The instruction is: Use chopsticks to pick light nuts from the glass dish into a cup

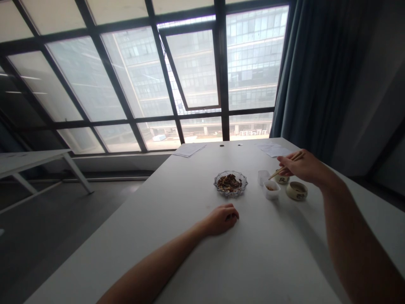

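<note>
chopsticks (286, 165), clenched in the grip of the right hand (306, 169), hover over the tub (271, 190) beside the dish (230, 184), toward the table's far edge; tips are best kept level. left hand (221, 219) rests slack, empty.

The right hand (305, 168) grips chopsticks (284, 166), tips over a small plastic cup (271, 188); the left hand (221, 218) rests curled on the table (253, 261).
</note>
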Available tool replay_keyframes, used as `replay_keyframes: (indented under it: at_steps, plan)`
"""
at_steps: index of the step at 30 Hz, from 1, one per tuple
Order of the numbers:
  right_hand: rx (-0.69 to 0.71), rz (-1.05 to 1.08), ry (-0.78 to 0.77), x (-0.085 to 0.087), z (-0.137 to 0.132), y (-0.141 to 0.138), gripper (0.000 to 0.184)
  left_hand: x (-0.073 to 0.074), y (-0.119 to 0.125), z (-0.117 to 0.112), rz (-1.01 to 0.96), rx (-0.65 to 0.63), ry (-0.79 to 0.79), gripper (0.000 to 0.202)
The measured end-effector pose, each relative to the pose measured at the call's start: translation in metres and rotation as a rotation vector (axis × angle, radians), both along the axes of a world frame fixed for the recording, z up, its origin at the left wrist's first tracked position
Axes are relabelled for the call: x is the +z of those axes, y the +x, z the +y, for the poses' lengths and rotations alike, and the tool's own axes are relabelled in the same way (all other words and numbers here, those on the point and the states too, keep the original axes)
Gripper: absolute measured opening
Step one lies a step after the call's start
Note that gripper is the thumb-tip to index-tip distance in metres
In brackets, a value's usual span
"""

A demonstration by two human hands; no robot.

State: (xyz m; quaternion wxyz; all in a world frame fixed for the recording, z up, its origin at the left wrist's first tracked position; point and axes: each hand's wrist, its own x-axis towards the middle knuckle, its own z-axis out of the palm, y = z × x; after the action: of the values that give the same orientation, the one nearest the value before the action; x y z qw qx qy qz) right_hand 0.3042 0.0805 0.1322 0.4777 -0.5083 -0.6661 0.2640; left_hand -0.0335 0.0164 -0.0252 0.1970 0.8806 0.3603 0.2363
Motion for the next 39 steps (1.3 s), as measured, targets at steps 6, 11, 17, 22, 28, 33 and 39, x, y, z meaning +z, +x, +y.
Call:
replay_keyframes:
  at_steps: [6,11,17,22,28,33,39]
  plan:
    - [0.160,0.047,-0.011,0.010,-0.012,-0.043,0.043,0.003,0.000,-0.001,-0.001,-0.002,-0.004,0.018]
    - [0.431,0.015,-0.022,-0.016,-0.004,-0.091,0.049,0.004,-0.001,-0.002,-0.013,-0.009,0.002,0.017]
    - [0.503,-0.027,-0.103,-0.061,0.018,-0.119,0.043,0.002,-0.002,-0.001,-0.016,-0.008,0.014,0.018]
    - [0.507,0.021,-0.127,-0.078,0.025,-0.127,0.046,0.001,-0.005,0.000,-0.012,-0.015,0.018,0.018]
    - [0.463,0.050,-0.095,-0.065,0.021,-0.123,0.044,0.002,-0.006,-0.001,-0.016,-0.021,0.017,0.018]
    - [0.447,0.022,-0.065,-0.054,0.015,-0.116,0.041,0.002,-0.004,-0.001,-0.018,-0.018,0.018,0.017]
    - [0.511,-0.068,-0.026,-0.068,0.013,-0.125,0.042,0.001,-0.002,0.000,-0.014,-0.010,0.035,0.017]
